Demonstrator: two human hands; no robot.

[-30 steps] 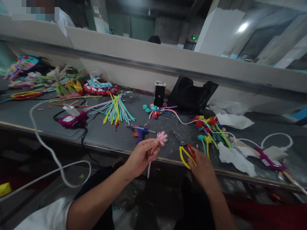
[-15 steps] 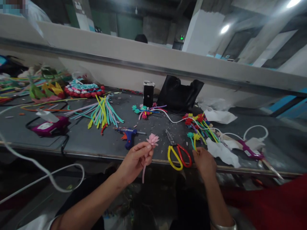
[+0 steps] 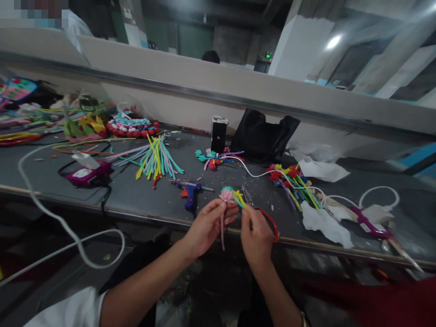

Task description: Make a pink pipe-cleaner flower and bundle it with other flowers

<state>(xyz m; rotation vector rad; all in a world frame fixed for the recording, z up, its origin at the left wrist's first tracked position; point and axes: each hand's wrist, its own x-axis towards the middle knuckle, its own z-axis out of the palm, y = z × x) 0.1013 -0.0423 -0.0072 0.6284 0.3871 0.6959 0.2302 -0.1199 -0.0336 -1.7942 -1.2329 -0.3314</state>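
Above the table's front edge, my left hand [image 3: 209,225] pinches a pink pipe-cleaner flower [image 3: 226,195], its pink stem hanging down below the fingers. My right hand [image 3: 257,234] is closed on the stems of a yellow pipe-cleaner flower [image 3: 237,196] and a teal one, whose heads touch or overlap the pink head. Partly hidden behind my right hand lie scissors [image 3: 272,222] with a red handle showing. To the left of my hands, a blue hot glue gun [image 3: 191,193] rests on the table.
Loose yellow, teal and lilac pipe cleaners [image 3: 158,156] fan out on the left. A phone [image 3: 218,136] stands near a black bag [image 3: 264,134]. More fuzzy flowers [image 3: 213,159] lie mid-table. White cables, crumpled tissue [image 3: 325,222] and purple power strips [image 3: 88,175] surround the work area.
My right hand has moved left with the yellow and teal flowers, bringing them against the pink flower. It now covers part of the scissors. The camera view has shifted slightly left.
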